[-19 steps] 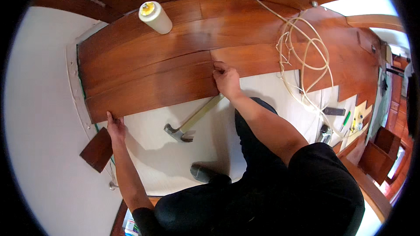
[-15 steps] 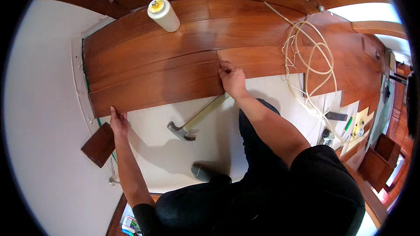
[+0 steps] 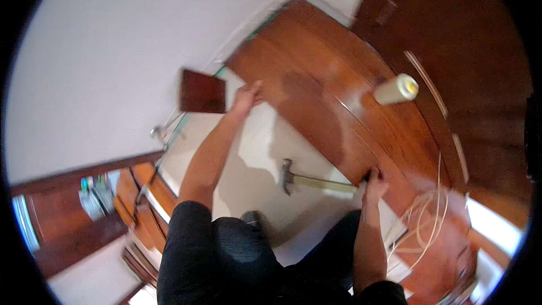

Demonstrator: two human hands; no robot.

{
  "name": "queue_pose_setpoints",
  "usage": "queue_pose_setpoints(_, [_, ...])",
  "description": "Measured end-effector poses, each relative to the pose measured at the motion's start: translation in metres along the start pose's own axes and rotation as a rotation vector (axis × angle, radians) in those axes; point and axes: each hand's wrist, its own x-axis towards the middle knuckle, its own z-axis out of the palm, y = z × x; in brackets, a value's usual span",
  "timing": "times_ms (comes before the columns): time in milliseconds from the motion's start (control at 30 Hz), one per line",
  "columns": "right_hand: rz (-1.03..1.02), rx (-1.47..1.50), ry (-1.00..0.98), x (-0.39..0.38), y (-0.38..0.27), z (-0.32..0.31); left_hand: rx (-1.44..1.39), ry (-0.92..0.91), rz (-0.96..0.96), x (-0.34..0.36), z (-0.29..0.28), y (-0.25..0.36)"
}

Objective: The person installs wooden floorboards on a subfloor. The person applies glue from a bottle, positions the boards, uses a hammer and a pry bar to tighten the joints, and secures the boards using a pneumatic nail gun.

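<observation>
A long reddish-brown wooden floorboard (image 3: 305, 118) runs along the edge of the laid boards. My left hand (image 3: 248, 97) grips its near edge close to the wall end, with the fingers reaching onto the board. At its other end my right hand (image 3: 374, 183) has closed fingers pressed against the board's end; motion blur softens both hands. Between my arms a claw hammer (image 3: 322, 184) with a pale handle lies on the white underlay (image 3: 254, 152). Beside my left hand, near the wall, is a short dark piece of board (image 3: 202, 91).
A white bottle with a yellow tip (image 3: 395, 90) stands on the laid boards. Coiled pale hose (image 3: 420, 220) lies past my right hand. A white wall (image 3: 124, 56) bounds the left, with a metal doorstop (image 3: 158, 132) low beside it. Wooden door panels (image 3: 485, 107) rise at the right.
The whole view has swung toward the left, so the boards now slant down to the right. Both hands stay at the floorboard's two ends, and the hammer lies where it was.
</observation>
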Motion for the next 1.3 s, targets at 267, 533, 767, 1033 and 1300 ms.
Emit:
queue_pose_setpoints(267, [0.113, 0.029, -0.053, 0.001, -0.011, 0.012, -0.123, 0.057, 0.022, -0.016, -0.016, -0.017])
queue_pose_setpoints(533, [0.197, 0.049, -0.057, 0.008, -0.013, 0.007, -0.043, 0.081, 0.050, -0.004, -0.016, -0.029])
queue_pose_setpoints(767, [0.287, 0.190, -0.259, 0.042, 0.005, -0.038, -0.160, 0.053, 0.055, 0.002, -0.007, -0.024])
queue_pose_setpoints(1033, [0.143, -0.005, -0.097, 0.017, -0.096, -0.112, -0.259, -0.410, -0.024, -0.138, 0.014, -0.076])
queue_pose_setpoints(1300, [-0.237, -0.631, -0.087, 0.025, -0.095, -0.115, -0.615, -0.142, -0.538, -0.347, -0.049, -0.144])
